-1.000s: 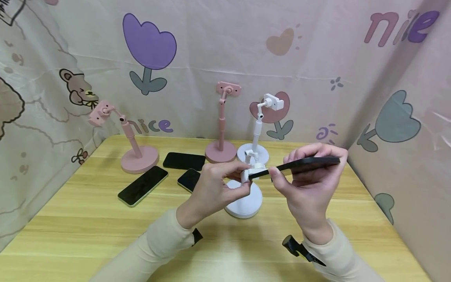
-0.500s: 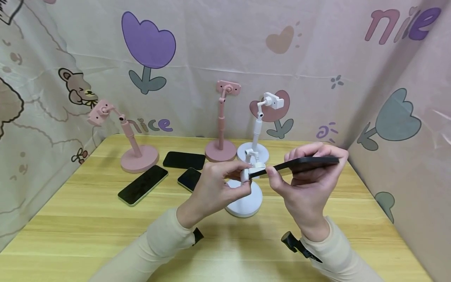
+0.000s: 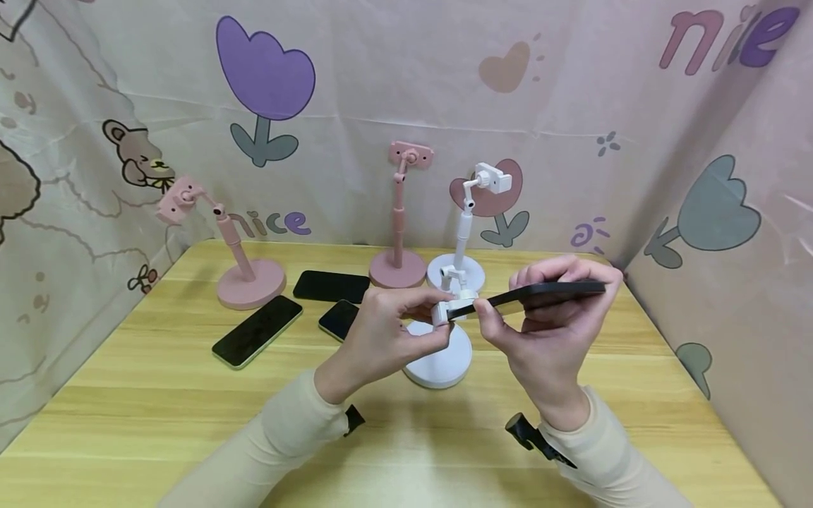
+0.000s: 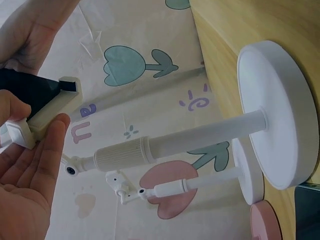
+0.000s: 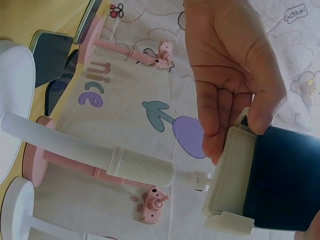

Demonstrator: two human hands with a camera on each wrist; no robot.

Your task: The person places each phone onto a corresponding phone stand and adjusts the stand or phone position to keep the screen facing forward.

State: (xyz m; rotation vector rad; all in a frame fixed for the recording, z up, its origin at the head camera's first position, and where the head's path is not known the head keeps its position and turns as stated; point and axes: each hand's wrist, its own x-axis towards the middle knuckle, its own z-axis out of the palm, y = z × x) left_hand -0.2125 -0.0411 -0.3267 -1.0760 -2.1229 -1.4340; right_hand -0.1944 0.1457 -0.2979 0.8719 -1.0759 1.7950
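My left hand (image 3: 381, 335) pinches one end of the white clamp (image 4: 57, 107) of a white phone stand, thumb on the near side. That stand's round base (image 3: 438, 363) is on the table below, and its post (image 4: 205, 132) shows in the left wrist view. In my right hand (image 3: 549, 346) is a black phone (image 3: 562, 291), held nearly flat, fingers under and behind it. One end of the phone lies in the clamp. In the right wrist view the phone (image 5: 285, 180) covers part of the clamp's plate (image 5: 230, 172), whose two end lips stick out.
A second white stand (image 3: 464, 233) and a pink stand (image 3: 398, 219) stand behind my hands. Another pink stand (image 3: 235, 243) is at the left. Three phones lie left of my left hand: one slanted (image 3: 257, 331), one at the back (image 3: 330, 286), one partly hidden (image 3: 338, 319).
My right hand and the phone have shifted slightly left toward the clamp. My left hand keeps its hold on the clamp. The head view has tilted a little.
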